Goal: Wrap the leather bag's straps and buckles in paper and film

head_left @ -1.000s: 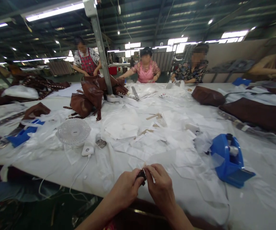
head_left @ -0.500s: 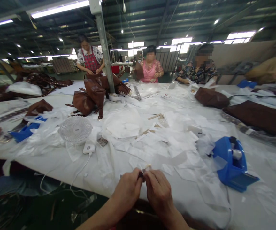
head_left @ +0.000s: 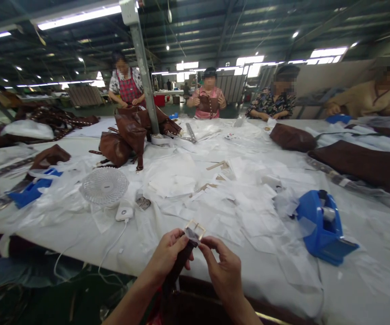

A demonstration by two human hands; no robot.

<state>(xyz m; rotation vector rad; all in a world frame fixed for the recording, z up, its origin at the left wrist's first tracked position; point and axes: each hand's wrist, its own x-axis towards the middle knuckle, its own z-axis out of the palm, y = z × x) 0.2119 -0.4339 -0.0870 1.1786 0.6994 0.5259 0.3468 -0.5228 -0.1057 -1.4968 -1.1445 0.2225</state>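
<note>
A dark brown strap (head_left: 178, 267) rises from the table's near edge, with a gold-coloured buckle (head_left: 196, 229) at its upper end. My left hand (head_left: 169, 253) is closed round the strap just below the buckle. Thin translucent wrapping (head_left: 192, 235) lies over the base of the buckle. My right hand (head_left: 222, 266) pinches the edge of this wrapping between thumb and forefinger. Below my hands, part of a brown bag (head_left: 195, 307) with a gold zip shows at the bottom of the view.
A blue tape dispenser (head_left: 325, 228) stands at the right. A white fan (head_left: 105, 186) with a cable lies left of centre. White sheets (head_left: 222, 198) cover the middle. Brown bags (head_left: 123, 140) lie farther back by a metal post (head_left: 144, 67). Several people work around the table.
My hands have moved apart slightly, and the buckle and strap now show between them. The view has shifted slightly to the right. The person in pink now holds up a brown bag.
</note>
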